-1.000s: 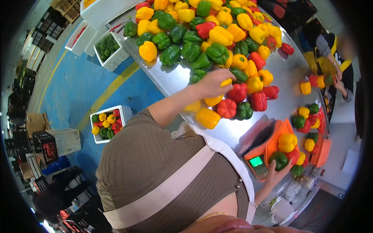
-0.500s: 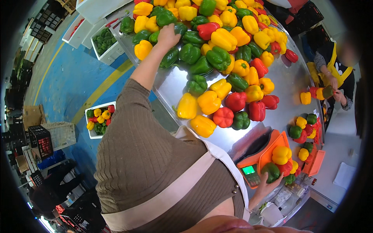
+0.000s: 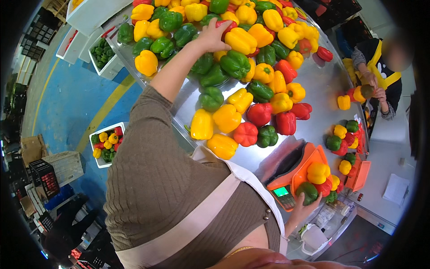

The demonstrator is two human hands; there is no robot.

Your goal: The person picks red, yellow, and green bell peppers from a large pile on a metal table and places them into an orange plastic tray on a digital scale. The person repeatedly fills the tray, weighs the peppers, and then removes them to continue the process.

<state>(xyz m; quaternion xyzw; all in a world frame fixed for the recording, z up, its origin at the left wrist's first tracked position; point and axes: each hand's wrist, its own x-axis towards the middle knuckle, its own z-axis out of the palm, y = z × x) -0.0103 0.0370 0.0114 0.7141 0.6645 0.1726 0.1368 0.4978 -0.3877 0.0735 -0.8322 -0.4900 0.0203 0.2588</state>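
Note:
My left hand reaches into a big pile of red, yellow and green peppers, fingers spread over a red pepper beside a yellow pepper. My right hand holds a green pepper at the orange scale with a green lit display. On the scale's pan sit a yellow pepper and a red one. Nearer my body, loose peppers such as a yellow one and a red one lie on the steel table.
A co-worker in a yellow apron handles peppers across the table. Mixed pepper groups lie along the right edge. White boxes of peppers stand left, another on the blue floor. Another person is at lower left.
My left hand moved from the middle peppers up to the back greens, then rightward onto the red pepper. A yellow pepper it touched lies in front. My right hand stays at the scale.

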